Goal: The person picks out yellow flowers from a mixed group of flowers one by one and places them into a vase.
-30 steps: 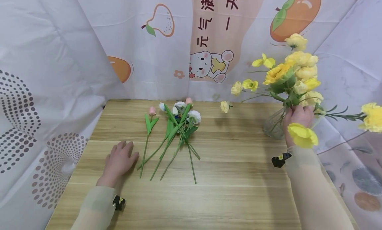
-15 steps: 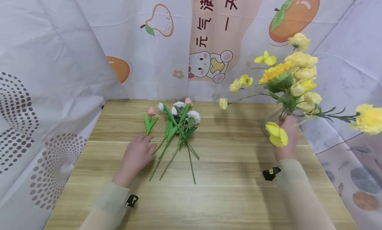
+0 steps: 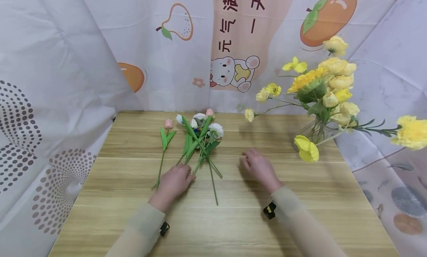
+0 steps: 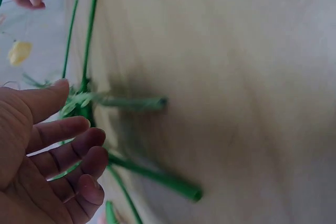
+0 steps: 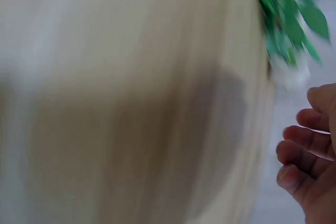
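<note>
My left hand point(image 3: 175, 181) hovers over the lower stems of the flower pile, its fingers loosely bent. In the left wrist view, green stems point(image 4: 163, 179) lie just beyond those fingertips, and nothing shows between thumb and fingers. The pile holds white blooms point(image 3: 216, 131), tulip buds and green leaves point(image 3: 191, 147). A single pink tulip point(image 3: 168, 124) lies left of it, its stem end partly behind the left hand. My right hand point(image 3: 260, 168) is over the table right of the pile, fingers relaxed and holding nothing; the right wrist view is blurred.
A clear glass vase point(image 3: 323, 132) at the back right holds several yellow flowers point(image 3: 337, 66). One yellow bloom point(image 3: 307, 148) leans out toward the front, another point(image 3: 411, 132) far right. Printed curtains point(image 3: 186, 75) border the wooden table point(image 3: 217, 231) behind and at both sides.
The right hand has let go of the flowers at the vase and moved left toward the pile. My left hand has moved right, from beside the single tulip to over the pile's stems.
</note>
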`<state>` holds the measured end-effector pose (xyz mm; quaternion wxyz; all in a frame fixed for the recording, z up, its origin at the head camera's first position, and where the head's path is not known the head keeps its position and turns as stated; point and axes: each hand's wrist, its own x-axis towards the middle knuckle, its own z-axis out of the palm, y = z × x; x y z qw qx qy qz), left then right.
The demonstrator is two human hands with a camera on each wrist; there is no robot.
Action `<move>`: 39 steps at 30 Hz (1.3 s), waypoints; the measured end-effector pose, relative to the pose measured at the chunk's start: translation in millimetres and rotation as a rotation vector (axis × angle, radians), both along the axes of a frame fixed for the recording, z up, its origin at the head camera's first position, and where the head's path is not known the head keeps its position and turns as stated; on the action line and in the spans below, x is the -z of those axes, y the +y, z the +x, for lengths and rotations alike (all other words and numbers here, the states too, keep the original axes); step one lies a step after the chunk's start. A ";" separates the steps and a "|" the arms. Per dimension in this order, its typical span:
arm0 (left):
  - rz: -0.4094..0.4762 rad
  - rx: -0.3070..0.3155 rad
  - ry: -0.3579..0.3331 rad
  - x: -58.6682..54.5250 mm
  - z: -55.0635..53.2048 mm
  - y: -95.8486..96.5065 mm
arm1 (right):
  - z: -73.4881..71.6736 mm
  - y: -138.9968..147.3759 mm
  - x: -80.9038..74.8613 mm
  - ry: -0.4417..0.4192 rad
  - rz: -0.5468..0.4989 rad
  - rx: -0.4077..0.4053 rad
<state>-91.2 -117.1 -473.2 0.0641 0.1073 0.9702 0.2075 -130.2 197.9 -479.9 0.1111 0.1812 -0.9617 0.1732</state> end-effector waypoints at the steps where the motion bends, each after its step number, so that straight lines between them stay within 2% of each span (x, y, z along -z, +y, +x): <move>1: -0.008 0.007 -0.001 1.9 0.6 1.1 | 2.0 -7.3 3.6 -0.025 0.003 -0.033; 4: -0.041 0.022 -0.004 6.9 2.2 3.5 | 7.5 -27.1 11.6 -0.111 0.014 -0.088; 11: -0.093 0.036 -0.008 11.3 5.2 7.3 | 13.0 -57.2 18.7 -0.117 0.028 -0.159; 19: -0.044 -0.006 -0.030 11.3 9.0 9.4 | 13.6 -78.1 17.9 -0.177 0.007 -0.177; 23: 0.016 -0.026 -0.019 9.4 9.9 9.7 | 14.1 -79.7 20.1 -0.192 -0.057 -0.133; 27: 0.095 -0.058 0.002 3.8 9.8 10.3 | 14.7 -76.5 16.5 -0.146 -0.142 -0.065; 33: 0.198 -0.095 0.046 -8.2 8.0 8.0 | 14.2 -70.3 0.0 -0.013 -0.275 -0.054; 36: 0.231 -0.119 0.060 -14.1 7.2 5.0 | 13.3 -64.5 -8.6 0.064 -0.311 -0.032; 39: 0.266 -0.139 0.072 -18.0 6.3 0.4 | 12.2 -55.5 -13.0 0.099 -0.323 0.003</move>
